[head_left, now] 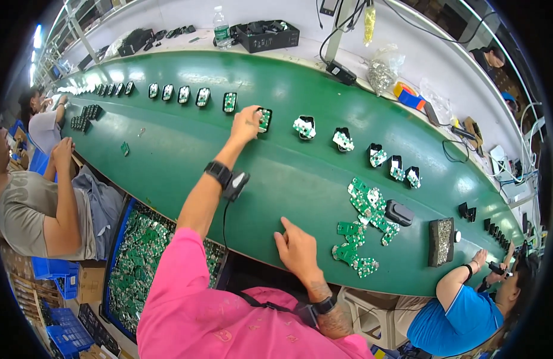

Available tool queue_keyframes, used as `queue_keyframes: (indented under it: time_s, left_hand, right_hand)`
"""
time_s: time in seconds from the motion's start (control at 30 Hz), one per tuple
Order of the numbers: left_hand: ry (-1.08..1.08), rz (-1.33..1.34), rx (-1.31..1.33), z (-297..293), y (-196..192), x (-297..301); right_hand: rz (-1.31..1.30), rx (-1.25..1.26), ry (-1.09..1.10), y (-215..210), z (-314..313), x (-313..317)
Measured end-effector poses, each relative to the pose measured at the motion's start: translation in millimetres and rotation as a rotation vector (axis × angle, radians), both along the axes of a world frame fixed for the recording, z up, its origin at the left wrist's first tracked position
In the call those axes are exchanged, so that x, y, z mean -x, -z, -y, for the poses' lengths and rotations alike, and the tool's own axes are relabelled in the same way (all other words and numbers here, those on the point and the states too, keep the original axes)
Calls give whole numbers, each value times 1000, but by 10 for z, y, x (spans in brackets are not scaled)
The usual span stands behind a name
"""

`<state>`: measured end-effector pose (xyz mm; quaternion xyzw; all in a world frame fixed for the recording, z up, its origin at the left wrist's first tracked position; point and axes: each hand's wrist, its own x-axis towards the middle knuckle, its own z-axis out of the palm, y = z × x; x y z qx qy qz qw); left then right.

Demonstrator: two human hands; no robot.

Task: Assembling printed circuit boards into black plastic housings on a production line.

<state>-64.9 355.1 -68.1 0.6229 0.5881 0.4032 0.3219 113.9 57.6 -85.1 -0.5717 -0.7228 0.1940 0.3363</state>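
My left hand reaches over the green table, its bent fingers closed at the left edge of a green circuit board in a black housing; part of that board is hidden by the fingers. Lower down, my right hand rests on the tabletop near its front edge, holding nothing, with index finger and thumb apart. To the right of my left hand stand more housings, including one with a tilted board. On the left, another filled housing belongs to a row running away along the table.
Loose circuit boards lie on the right beside a dark oblong device and a black tray of small parts. Co-workers sit at both ends. A blue-edged bin of boards stands below the table; a bottle stands behind.
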Motion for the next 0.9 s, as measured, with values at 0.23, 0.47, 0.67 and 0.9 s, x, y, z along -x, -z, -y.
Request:
queue_keyframes:
  time_s: [0.23, 0.47, 0.67, 0.9]
  left_hand:
    - [7, -376, -103, -536, 140, 161]
    - [-124, -111, -511, 190, -98, 61]
    - [116, 108, -153, 1065, -16, -53]
    - [360, 780, 254, 1259, 17, -353]
  right_hand:
    - [-150, 66, 74, -68, -122, -18]
    - [94, -268, 351, -271, -1829, -248]
    - [225, 6, 357, -147, -2428, -170]
    - [-218, -113, 124, -343, -1823, -132]
